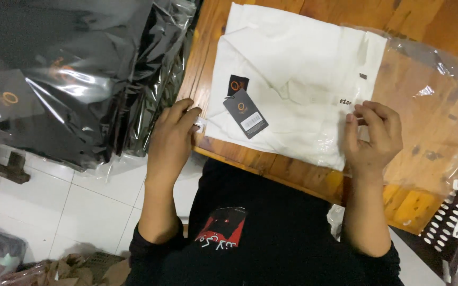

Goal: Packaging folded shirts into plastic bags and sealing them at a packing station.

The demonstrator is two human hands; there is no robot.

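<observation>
Wooden tabletop (314,182) fills the upper right of the frame, bearing a folded white shirt (298,90) with dark hang tag (245,113), half inside a clear plastic bag (430,116). Left hand (172,139) pinches the shirt's corner; right hand (373,135) pinches the bag's edge, fingers curled, keeping it open. Black bagged garments (64,74) lie upper left.

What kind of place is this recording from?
Likely a small garment packing area: a folded white shirt with a dark hang tag on a wooden table, beside bagged black garments.
</observation>
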